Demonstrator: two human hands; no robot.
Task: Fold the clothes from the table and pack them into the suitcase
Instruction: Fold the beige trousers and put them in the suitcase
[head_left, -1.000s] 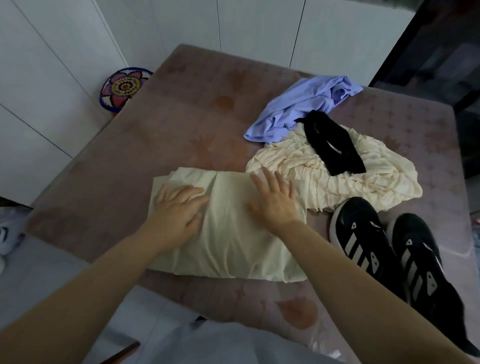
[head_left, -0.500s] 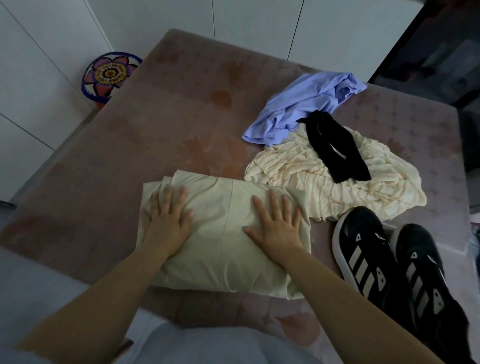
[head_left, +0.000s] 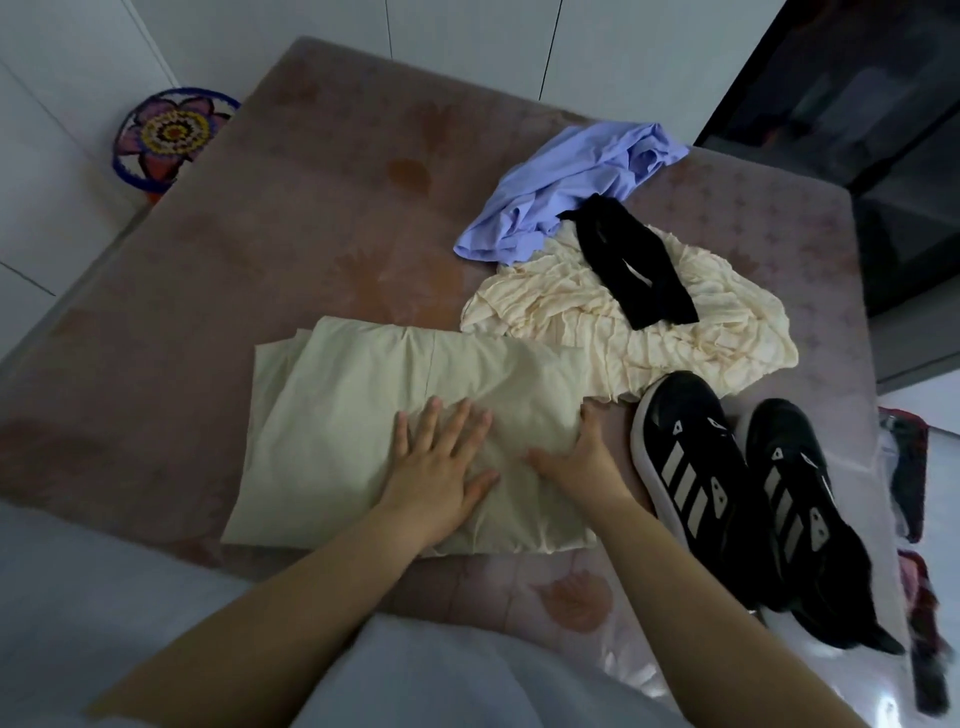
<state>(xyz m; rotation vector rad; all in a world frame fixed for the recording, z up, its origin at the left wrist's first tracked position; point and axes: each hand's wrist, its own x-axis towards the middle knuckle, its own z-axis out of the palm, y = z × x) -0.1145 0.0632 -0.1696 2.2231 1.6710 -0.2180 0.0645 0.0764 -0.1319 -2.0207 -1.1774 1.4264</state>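
A folded pale green garment (head_left: 353, 410) lies near the front edge of the mauve table (head_left: 208, 249). My left hand (head_left: 436, 467) rests flat on its right half, fingers spread. My right hand (head_left: 582, 457) is at the garment's right edge, its fingertips curled into the fabric there. Behind it lie a crumpled cream ribbed garment (head_left: 587, 312), a black garment (head_left: 631, 260) on top of that, and a lavender shirt (head_left: 566, 192) farther back. No suitcase is in view.
A pair of black sneakers (head_left: 737, 483) with white stripes stands on the table right beside my right hand. A round flower-patterned item (head_left: 166, 135) leans by the white cupboards at the far left. Dark items (head_left: 914, 483) lie off the table's right edge.
Both hands have slid to the right across the pale green garment. My left hand went from its left half to the middle; my right hand reached its right edge.
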